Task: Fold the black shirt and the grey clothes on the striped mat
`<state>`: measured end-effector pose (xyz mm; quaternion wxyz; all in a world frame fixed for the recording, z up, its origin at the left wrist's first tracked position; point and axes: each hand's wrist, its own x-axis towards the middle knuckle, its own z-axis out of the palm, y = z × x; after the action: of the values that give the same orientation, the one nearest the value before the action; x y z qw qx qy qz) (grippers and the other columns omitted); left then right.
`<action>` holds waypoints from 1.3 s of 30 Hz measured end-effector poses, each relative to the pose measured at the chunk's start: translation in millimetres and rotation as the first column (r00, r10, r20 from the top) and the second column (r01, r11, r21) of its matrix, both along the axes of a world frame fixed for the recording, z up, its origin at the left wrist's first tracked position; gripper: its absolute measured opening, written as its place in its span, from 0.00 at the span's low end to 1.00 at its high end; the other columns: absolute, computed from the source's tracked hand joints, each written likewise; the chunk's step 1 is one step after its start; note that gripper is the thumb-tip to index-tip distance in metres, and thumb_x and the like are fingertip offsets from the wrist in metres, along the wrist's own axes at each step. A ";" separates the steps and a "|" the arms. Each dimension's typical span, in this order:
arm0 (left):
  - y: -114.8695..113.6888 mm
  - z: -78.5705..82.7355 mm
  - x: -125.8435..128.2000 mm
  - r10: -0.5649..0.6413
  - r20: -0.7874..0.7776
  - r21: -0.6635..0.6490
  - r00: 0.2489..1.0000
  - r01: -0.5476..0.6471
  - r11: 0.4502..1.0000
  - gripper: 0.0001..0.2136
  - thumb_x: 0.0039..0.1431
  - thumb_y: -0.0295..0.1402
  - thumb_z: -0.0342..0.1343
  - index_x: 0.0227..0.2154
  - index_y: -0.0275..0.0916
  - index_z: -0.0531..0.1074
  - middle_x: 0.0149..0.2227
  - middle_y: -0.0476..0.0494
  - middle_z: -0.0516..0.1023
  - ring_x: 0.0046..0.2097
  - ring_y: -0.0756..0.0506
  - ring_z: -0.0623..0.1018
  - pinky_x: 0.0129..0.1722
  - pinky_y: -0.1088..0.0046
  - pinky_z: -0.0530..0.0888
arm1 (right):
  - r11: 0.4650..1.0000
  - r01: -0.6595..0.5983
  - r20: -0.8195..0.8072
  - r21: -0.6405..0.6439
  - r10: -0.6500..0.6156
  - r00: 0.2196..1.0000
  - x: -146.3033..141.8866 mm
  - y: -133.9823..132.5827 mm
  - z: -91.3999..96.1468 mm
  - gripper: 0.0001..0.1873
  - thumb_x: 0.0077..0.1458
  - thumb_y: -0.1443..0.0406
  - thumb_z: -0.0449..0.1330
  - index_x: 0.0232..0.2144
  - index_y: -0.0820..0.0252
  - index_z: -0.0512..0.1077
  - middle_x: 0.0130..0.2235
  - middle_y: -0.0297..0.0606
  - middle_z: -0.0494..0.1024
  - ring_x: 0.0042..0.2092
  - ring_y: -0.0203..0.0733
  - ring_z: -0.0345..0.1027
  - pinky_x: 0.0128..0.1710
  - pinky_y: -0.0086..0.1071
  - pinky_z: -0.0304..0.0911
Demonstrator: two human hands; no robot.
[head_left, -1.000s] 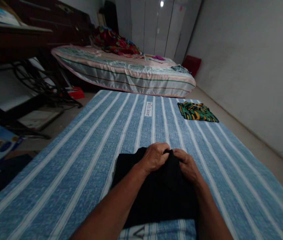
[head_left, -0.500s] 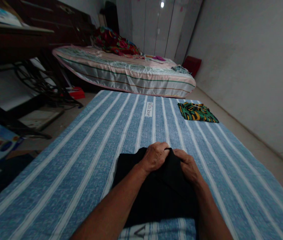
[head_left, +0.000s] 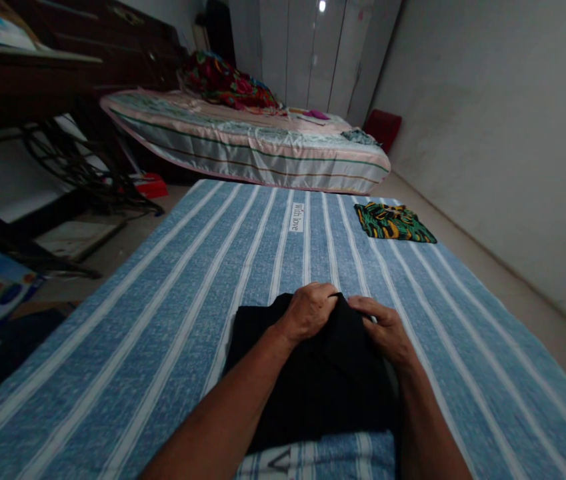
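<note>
A black cloth (head_left: 313,380) lies on the blue and white striped sheet (head_left: 163,320) just in front of me. My left hand (head_left: 309,310) is curled into a pinch on the cloth's far edge. Beside it, my right hand (head_left: 387,331) rests on the same edge with fingers bent down onto the fabric, gripping it. Both forearms reach in from the bottom of the view and cover part of the cloth.
A folded green and yellow patterned cloth (head_left: 393,223) lies on the sheet at the far right. Beyond stands a mattress (head_left: 247,140) with bright clothes heaped on it. A dark table and cables stand at the left. A grey wall runs along the right.
My right hand has slid a little to the right along the cloth's edge, away from my left hand. The left hand stays in its pinch.
</note>
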<state>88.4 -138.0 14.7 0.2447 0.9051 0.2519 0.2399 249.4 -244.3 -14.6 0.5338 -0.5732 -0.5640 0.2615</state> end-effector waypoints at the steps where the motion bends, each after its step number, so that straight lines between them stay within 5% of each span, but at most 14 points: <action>1: 0.0 0.1 -0.2 0.002 0.004 -0.008 1.000 -0.002 1.000 0.09 0.60 0.27 0.46 0.29 0.39 0.71 0.30 0.47 0.76 0.36 0.48 0.75 0.40 0.74 0.70 | 1.000 0.006 0.003 0.003 -0.006 1.000 0.3 -0.1 -0.9 0.08 0.50 0.62 0.61 0.34 0.52 0.79 0.39 0.38 0.79 0.47 0.45 0.70 0.50 0.41 0.63; 13: -0.3 -0.3 0.2 -0.008 -0.076 0.098 0.997 0.016 0.995 0.10 0.62 0.28 0.45 0.27 0.38 0.70 0.28 0.48 0.74 0.34 0.48 0.74 0.38 0.74 0.69 | 0.997 -0.026 0.290 -0.074 0.047 0.956 1.2 -4.0 8.3 0.12 0.52 0.66 0.55 0.33 0.53 0.79 0.40 0.39 0.78 0.50 0.46 0.67 0.52 0.43 0.60; 22: 1.4 -3.4 0.9 -0.036 -0.081 0.096 0.996 0.043 0.994 0.09 0.62 0.29 0.46 0.30 0.38 0.71 0.30 0.47 0.75 0.36 0.47 0.74 0.39 0.73 0.69 | 0.963 0.250 0.411 0.105 -0.271 0.870 -29.3 -7.5 36.1 0.12 0.56 0.60 0.56 0.39 0.59 0.74 0.37 0.41 0.77 0.41 0.43 0.70 0.42 0.35 0.64; 25: 2.5 -4.6 0.7 -0.044 -0.080 0.071 0.996 0.050 0.996 0.09 0.61 0.28 0.47 0.30 0.38 0.71 0.30 0.47 0.74 0.35 0.47 0.74 0.38 0.73 0.69 | 0.912 0.410 0.591 0.022 -0.343 0.731 -51.4 -0.1 42.1 0.15 0.57 0.56 0.55 0.36 0.61 0.74 0.35 0.43 0.77 0.38 0.46 0.70 0.38 0.35 0.62; 29: 3.4 -4.4 1.0 -0.048 -0.092 0.066 0.995 0.055 0.996 0.09 0.61 0.28 0.46 0.29 0.38 0.70 0.29 0.48 0.74 0.35 0.47 0.73 0.37 0.73 0.68 | 0.829 0.548 0.760 -0.107 -0.287 0.583 -68.1 5.9 52.3 0.13 0.58 0.58 0.53 0.36 0.60 0.74 0.37 0.43 0.77 0.38 0.45 0.70 0.34 0.33 0.59; 35: 2.3 -1.8 1.8 -0.050 -0.075 0.071 0.996 0.055 0.996 0.10 0.61 0.28 0.47 0.26 0.39 0.69 0.28 0.48 0.73 0.35 0.47 0.73 0.38 0.73 0.68 | 0.738 0.640 0.855 -0.214 -0.175 0.489 -78.9 7.0 68.9 0.11 0.58 0.63 0.51 0.31 0.60 0.72 0.34 0.42 0.77 0.37 0.45 0.71 0.30 0.31 0.56; 39: 0.8 -1.7 1.8 -0.055 -0.058 0.071 0.997 0.059 0.996 0.09 0.61 0.28 0.47 0.27 0.40 0.70 0.28 0.49 0.73 0.36 0.48 0.73 0.39 0.74 0.69 | 0.697 0.663 0.848 -0.274 -0.149 0.508 -81.6 8.4 72.5 0.11 0.58 0.65 0.49 0.32 0.60 0.71 0.35 0.43 0.77 0.39 0.47 0.72 0.32 0.33 0.58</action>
<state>90.3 -137.2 13.0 0.2113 0.9266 0.2236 0.2164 167.8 -235.9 57.9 0.0869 -0.8795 -0.4678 0.0030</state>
